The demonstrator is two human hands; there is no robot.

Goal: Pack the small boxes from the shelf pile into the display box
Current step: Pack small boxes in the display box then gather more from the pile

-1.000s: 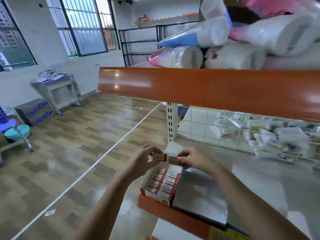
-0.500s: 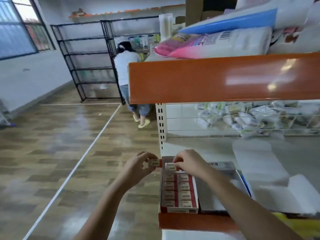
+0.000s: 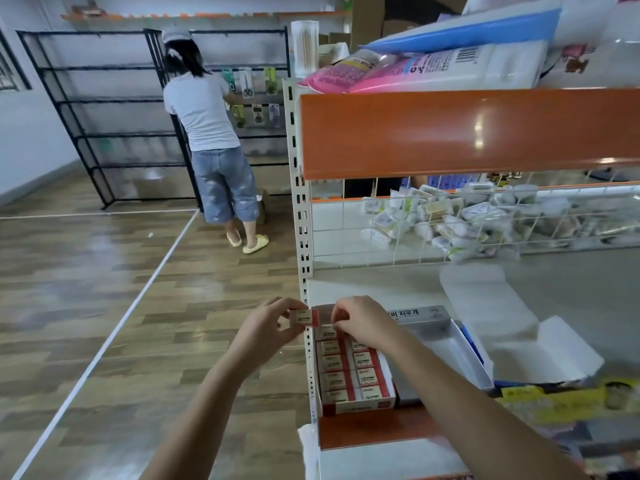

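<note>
Red-and-white small boxes (image 3: 349,367) fill our display box (image 3: 356,407) at the shelf's (image 3: 398,285) left edge. Our left hand (image 3: 266,327) pinches one small box (image 3: 304,318) off the edge; it could drop. Our right hand (image 3: 363,323) fingers curl over the back row.

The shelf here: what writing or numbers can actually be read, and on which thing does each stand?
"2B" on the small box that the left hand pinches.
"2B" on a small box in the display box, right column.
"버 지우개" on the grey lid flap behind the right hand; its start is hidden.
Barcode and large letters on the pink and white pack on the upper shelf: too distorted to read.
Hanging cards by the other person: too small.
</note>
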